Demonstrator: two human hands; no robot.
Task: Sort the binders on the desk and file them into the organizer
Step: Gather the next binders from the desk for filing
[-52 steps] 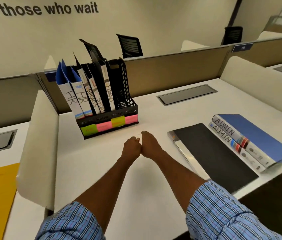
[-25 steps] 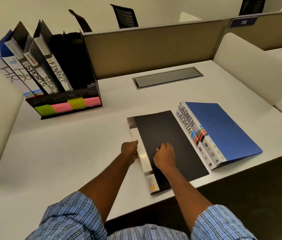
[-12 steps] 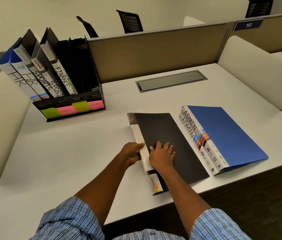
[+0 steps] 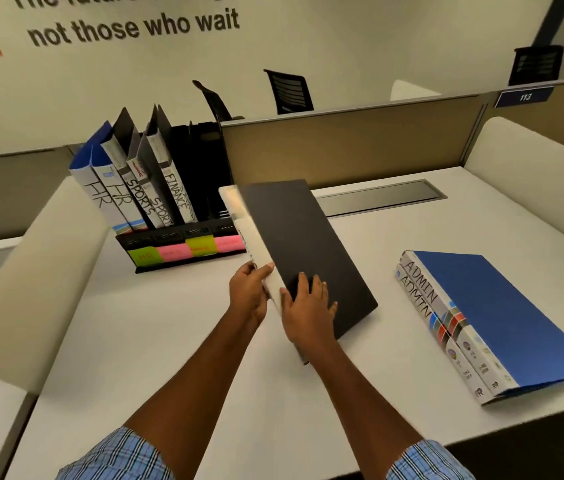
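Both hands are closed on the black binder (image 4: 303, 251), which is tipped up off the desk (image 4: 176, 348) with its pale spine turned left. The left hand (image 4: 249, 294) pinches the spine edge between thumb and fingers, while the right hand (image 4: 308, 311) lies spread on the dark cover, thumb against the spine. The binder's far end is blurred, and its spine label cannot be read here.

The step in hand looks like carrying this binder to the black desk organizer (image 4: 187, 244), which stands just ahead and to the left of the hands. Its left slots hold the HR, SPORTS and FINANCE binders (image 4: 142, 188); the slots to their right look dark and free, nearest the lifted binder's far end. The next move likely calls for standing the binder upright, spine toward the person, and lowering it between dividers without knocking the leaning FINANCE binder.

To the right of the hands, well apart, the two ADMIN binders (image 4: 481, 317) lie stacked near the desk's front edge. The desk between hands and organizer is bare.
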